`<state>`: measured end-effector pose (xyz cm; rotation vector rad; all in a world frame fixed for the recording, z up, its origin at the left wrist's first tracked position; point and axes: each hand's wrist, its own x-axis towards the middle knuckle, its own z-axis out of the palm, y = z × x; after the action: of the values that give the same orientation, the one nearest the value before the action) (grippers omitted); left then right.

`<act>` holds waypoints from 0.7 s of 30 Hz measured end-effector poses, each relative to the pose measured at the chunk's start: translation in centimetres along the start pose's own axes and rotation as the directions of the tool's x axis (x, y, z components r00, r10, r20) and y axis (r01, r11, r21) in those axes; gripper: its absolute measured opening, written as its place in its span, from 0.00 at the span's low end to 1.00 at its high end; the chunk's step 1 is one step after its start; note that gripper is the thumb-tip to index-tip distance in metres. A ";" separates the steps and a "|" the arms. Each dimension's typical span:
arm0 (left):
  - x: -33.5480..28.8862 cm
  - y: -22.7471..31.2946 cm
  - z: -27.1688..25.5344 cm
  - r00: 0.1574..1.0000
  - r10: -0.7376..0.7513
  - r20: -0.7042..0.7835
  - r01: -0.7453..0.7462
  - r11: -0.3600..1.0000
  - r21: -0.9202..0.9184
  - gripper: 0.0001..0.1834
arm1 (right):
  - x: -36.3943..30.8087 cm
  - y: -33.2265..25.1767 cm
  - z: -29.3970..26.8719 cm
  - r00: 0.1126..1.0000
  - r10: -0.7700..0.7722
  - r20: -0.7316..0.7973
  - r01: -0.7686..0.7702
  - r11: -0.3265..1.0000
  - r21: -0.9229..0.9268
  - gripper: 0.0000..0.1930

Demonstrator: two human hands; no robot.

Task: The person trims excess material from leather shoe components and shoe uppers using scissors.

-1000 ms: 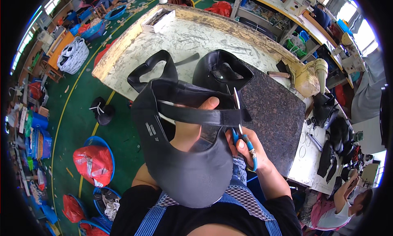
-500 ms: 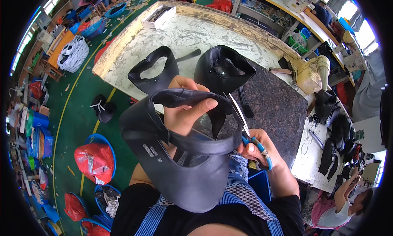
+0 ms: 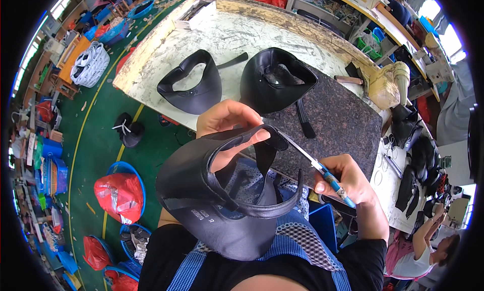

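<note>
A black leather shoe upper (image 3: 184, 165) with a narrow strap hangs in front of my torso. My left hand (image 3: 228, 118) pinches its upper edge, thumb inside and fingers behind. In my right hand (image 3: 350, 177) is a pair of scissors (image 3: 330, 180) with blue-wrapped handles. The blades point up and left, their tips against the edge of the upper close to my left thumb. Whether they are cutting cannot be told. Beyond my hands, two similar black uppers, a left one (image 3: 201, 97) and a right one (image 3: 269, 100), stand on the worktable.
The worktable (image 3: 242, 31) has a raised rim and a dark stone slab (image 3: 343, 109). A wooden-handled tool (image 3: 348, 80) lies at its right, a white box (image 3: 196, 17) at the far left. Blue baskets with red bags (image 3: 118, 195) stand on the floor. Another person (image 3: 411, 255) works at lower right.
The upper has turned and tilted in my left hand. My right hand has moved right, and the scissors now slant more, their tips at the upper's edge near my left thumb.
</note>
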<state>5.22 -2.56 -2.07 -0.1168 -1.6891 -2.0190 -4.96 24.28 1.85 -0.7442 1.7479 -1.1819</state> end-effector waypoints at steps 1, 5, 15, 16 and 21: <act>0.0 -0.1 0.0 1.000 -0.001 0.001 0.001 1.000 -0.001 0.16 | -0.1 0.0 -0.1 1.000 0.017 -0.003 -0.017 1.000 -0.019 0.20; 0.0 -0.3 0.2 1.000 -0.004 -0.005 0.004 1.000 -0.007 0.15 | -0.2 0.3 -0.2 1.000 0.015 0.000 -0.015 0.999 -0.044 0.20; -0.1 -0.9 0.6 1.000 0.001 0.016 0.000 0.999 -0.049 0.15 | 0.6 -0.1 0.3 0.999 -0.036 -0.007 0.036 0.996 -0.082 0.23; -0.1 -0.9 0.7 1.000 0.000 0.016 0.001 0.999 -0.050 0.15 | 0.6 0.0 0.4 0.999 -0.033 -0.003 0.033 0.998 -0.052 0.22; -0.1 -1.3 0.9 0.999 -0.033 -0.001 0.033 0.995 -0.099 0.15 | 0.7 0.8 0.7 0.997 -0.072 -0.010 0.072 0.997 -0.003 0.19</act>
<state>4.49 -1.55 -3.08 -0.1213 -1.5991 -2.1267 -4.61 23.66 0.78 -0.8097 1.7434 -1.2334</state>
